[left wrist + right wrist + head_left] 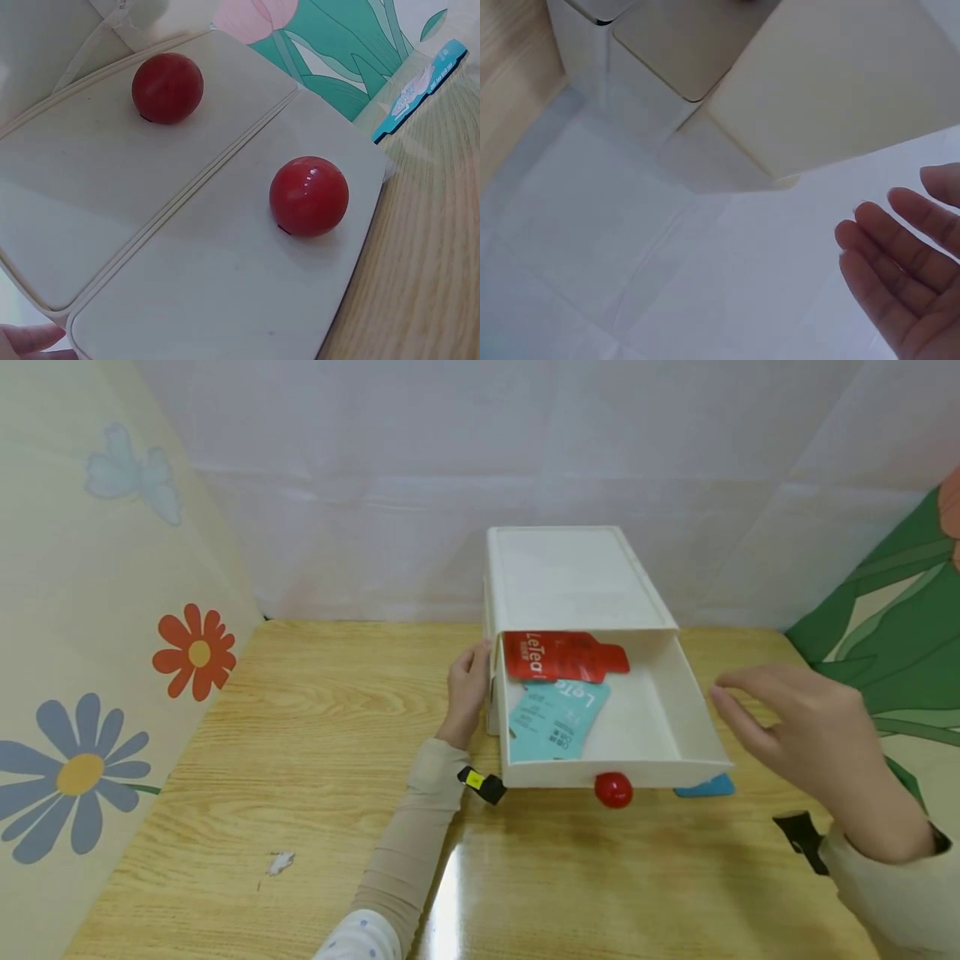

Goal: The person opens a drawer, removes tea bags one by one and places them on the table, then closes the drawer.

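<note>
Beige sleeves (405, 835), black wrist piece (492, 790), yellow label (475, 778)

Got a yellowish wood-grain tabletop (322, 710) running back to pale, creased sheeting (375, 435), with 1 bright glare streak (447, 897) low in the head view. Flanked left by a cream panel (45, 610) with 1 red flower (198, 652), 1 blue-grey flower (81, 775), 1 pale-blue butterfly (133, 475); right by a panel of big green leaves (911, 618).

Cabinet (573, 572) and drawer (637, 731): smooth matt plastic. Knob (613, 790): glossy plastic. Packets (555, 656): shiny, film-like. Counter (322, 718): polished wood grain. Sleeve (411, 827): matt cloth. Backdrop (375, 485): creased matt cloth.
</note>
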The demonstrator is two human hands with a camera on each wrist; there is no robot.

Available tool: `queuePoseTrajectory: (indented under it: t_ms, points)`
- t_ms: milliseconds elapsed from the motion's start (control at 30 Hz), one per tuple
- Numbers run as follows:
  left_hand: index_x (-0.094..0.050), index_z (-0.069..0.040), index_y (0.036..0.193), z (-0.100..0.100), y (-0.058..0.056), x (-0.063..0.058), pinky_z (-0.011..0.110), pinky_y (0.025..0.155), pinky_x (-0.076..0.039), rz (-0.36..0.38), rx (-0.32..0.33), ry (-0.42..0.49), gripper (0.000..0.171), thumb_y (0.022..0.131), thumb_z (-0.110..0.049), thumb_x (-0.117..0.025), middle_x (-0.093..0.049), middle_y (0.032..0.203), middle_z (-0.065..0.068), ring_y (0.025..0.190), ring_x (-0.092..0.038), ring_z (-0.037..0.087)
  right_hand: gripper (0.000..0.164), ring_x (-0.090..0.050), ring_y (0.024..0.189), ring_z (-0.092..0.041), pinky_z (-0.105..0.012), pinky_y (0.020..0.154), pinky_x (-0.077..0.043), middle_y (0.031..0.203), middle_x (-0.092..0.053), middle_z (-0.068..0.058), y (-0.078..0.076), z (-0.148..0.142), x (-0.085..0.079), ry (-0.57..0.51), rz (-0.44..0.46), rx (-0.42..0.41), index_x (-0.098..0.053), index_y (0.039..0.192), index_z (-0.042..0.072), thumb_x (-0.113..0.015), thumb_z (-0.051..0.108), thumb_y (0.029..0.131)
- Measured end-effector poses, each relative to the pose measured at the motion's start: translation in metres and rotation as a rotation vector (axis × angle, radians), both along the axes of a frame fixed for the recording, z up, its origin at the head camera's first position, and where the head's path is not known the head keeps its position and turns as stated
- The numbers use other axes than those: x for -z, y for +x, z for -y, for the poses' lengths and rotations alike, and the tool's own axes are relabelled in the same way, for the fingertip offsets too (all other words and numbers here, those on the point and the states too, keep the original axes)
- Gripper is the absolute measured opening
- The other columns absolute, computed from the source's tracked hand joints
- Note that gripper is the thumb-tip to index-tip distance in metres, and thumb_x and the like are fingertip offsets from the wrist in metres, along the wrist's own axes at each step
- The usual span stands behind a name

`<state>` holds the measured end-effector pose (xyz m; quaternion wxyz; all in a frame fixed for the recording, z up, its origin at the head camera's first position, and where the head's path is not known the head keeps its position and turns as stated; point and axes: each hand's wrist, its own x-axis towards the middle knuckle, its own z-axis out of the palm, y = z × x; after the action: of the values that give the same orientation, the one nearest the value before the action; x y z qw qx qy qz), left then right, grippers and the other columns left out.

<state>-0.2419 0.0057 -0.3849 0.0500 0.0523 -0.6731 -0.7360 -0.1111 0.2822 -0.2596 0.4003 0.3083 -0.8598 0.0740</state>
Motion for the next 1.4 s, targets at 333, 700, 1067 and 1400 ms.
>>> queuePoseTrajectory:
  t_ms: [333,700,1067,1400]
  points:
    - [-0.060,-0.007,0.115,0.000,-0.001,0.000,0.027,0.067,-0.051,0.014,-0.003,0.002,0.045,0.090,-0.042,-0.048,-0.062,0.104,0.010,0.079,-0.059,0.014,0.062,-0.060,0.059,-0.026,-0.042,0.050,-0.048,0.072,-0.065,-0.011,-0.020,0.026,-0.012,0.161,0.090,-0.197,-0.067,0.080,-0.001,-0.031,0.047,0.096]
    - [-0.061,-0.005,0.115,-0.001,-0.002,0.001,0.029,0.073,-0.050,-0.016,-0.016,0.002,0.044,0.091,-0.040,-0.051,-0.062,0.108,0.011,0.087,-0.059,0.017,0.026,-0.057,0.062,-0.022,-0.036,0.052,-0.049,0.082,-0.063,-0.010,-0.040,0.044,-0.014,0.356,0.446,-0.107,-0.067,0.094,0.000,-0.074,0.012,0.073]
    - [-0.062,-0.006,0.115,0.000,-0.002,0.001,0.029,0.075,-0.049,-0.023,-0.013,-0.009,0.044,0.091,-0.041,-0.050,-0.063,0.109,0.009,0.088,-0.059,0.016,0.039,-0.058,0.075,-0.025,-0.038,0.062,-0.051,0.105,-0.061,-0.019,-0.063,0.057,-0.013,0.471,0.621,-0.074,-0.060,0.113,-0.003,-0.067,0.001,0.075]
    - [-0.061,-0.006,0.117,0.000,-0.001,0.001,0.030,0.079,-0.048,-0.007,-0.022,0.002,0.043,0.091,-0.039,-0.051,-0.061,0.112,0.010,0.093,-0.058,0.018,0.060,-0.048,0.107,-0.035,-0.034,0.060,-0.046,0.138,-0.037,-0.022,-0.076,0.065,-0.005,0.563,0.692,-0.058,-0.042,0.134,0.001,-0.058,-0.004,0.076]
